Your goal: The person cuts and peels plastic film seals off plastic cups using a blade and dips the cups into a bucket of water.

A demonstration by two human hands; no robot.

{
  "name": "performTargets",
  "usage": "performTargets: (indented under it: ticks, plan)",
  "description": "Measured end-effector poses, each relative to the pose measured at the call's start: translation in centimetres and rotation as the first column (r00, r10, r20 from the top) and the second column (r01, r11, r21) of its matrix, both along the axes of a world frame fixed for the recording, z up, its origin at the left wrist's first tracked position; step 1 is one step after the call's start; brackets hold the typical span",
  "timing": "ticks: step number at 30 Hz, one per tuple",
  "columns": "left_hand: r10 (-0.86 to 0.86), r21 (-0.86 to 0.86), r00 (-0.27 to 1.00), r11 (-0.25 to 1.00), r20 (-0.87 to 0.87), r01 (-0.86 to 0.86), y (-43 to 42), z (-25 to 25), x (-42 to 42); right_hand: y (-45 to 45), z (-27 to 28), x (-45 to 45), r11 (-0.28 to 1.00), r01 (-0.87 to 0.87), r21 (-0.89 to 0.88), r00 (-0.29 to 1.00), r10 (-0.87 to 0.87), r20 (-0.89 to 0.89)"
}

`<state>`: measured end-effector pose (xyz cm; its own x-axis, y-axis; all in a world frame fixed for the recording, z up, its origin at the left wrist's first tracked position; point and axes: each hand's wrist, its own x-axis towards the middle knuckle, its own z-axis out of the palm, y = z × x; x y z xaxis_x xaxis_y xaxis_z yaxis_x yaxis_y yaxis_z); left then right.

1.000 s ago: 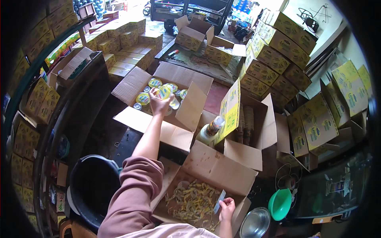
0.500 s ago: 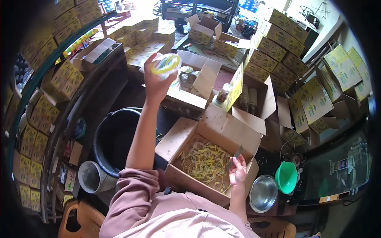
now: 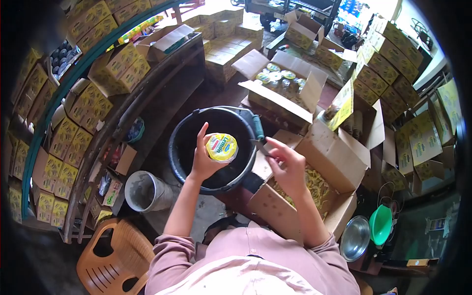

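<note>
My left hand (image 3: pixel 205 160) holds a cup with a yellow and white lemon-printed lid (image 3: pixel 221 147) over the large black bucket (image 3: pixel 184 169). The lid faces up toward me. To the right of the cup, my right hand (image 3: pixel 286 164) grips a small knife (image 3: pixel 261 147), its blade pointing left toward the cup without touching it. Below my right hand stands an open carton (image 3: pixel 280 209) with yellow strips (image 3: pixel 314 189) in it. Further off, another open carton (image 3: pixel 280 101) holds several lidded cups (image 3: pixel 274 74).
A grey pail (image 3: pixel 147 191) and an orange chair (image 3: pixel 120 250) stand at the lower left. Stacked cartons (image 3: pixel 388 64) rise at the right, and shelves of cartons line the left. A metal bowl (image 3: pixel 355 238) and a green bowl (image 3: pixel 381 225) sit at the lower right.
The view has turned left. My left hand has carried the cup from the far carton to above the black bucket. My right hand has moved with the knife from the strips' carton toward the cup.
</note>
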<state>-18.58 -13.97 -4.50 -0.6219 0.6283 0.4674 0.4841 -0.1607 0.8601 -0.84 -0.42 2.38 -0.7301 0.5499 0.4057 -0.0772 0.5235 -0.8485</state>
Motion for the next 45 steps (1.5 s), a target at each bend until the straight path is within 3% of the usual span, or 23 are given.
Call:
performTargets:
  ticks: [3,8,13,17,27,33,38,41,43,45]
  plan:
    - [0.009,0.037,0.999,0.999,0.044,-0.010,-0.5,-0.8,-0.2,-2.0,-0.4,-3.6,0.951,-0.167,0.260,0.985,0.148,0.090]
    - [-0.017,0.115,0.999,0.993,0.048,0.012,-0.7,-0.8,-0.6,-3.4,-0.5,-6.0,0.817,-0.163,0.553,0.978,0.060,0.199]
    - [-0.096,0.155,0.989,0.985,0.115,0.077,-0.6,-0.7,-0.4,-3.9,-0.3,-6.6,0.811,-0.170,0.560,0.975,0.057,0.213]
    - [-0.066,0.125,0.997,0.990,0.045,0.060,-0.7,-0.4,-0.3,-4.3,-0.2,-6.4,0.796,-0.192,0.574,0.967,0.053,0.250]
    - [-0.120,0.136,0.990,0.985,0.072,0.109,-0.6,-0.8,-0.3,-4.3,-0.8,-6.8,0.745,-0.222,0.629,0.957,0.041,0.288]
    - [-0.094,0.155,0.989,0.985,0.115,0.075,-0.6,-0.7,-0.2,-3.9,0.4,-5.9,0.698,-0.349,0.625,0.876,0.005,0.483]
    - [-0.055,0.131,0.996,0.990,0.071,0.046,-0.5,-0.9,-0.5,-2.2,1.6,-4.2,0.726,-0.372,0.578,0.867,0.050,0.496]
    - [-0.130,0.152,0.991,0.981,0.033,0.124,-0.6,-0.6,-0.8,-1.0,1.9,-4.3,0.775,-0.338,0.534,0.904,0.109,0.414]
    - [-0.251,0.205,0.962,0.952,0.107,0.226,-0.7,-0.7,-0.8,-0.2,2.8,-5.1,0.705,-0.329,0.628,0.935,0.153,0.319]
    - [-0.361,0.247,0.919,0.916,0.160,0.316,-0.8,-0.7,-0.6,-0.2,3.4,-5.8,0.665,-0.381,0.643,0.921,0.206,0.332]
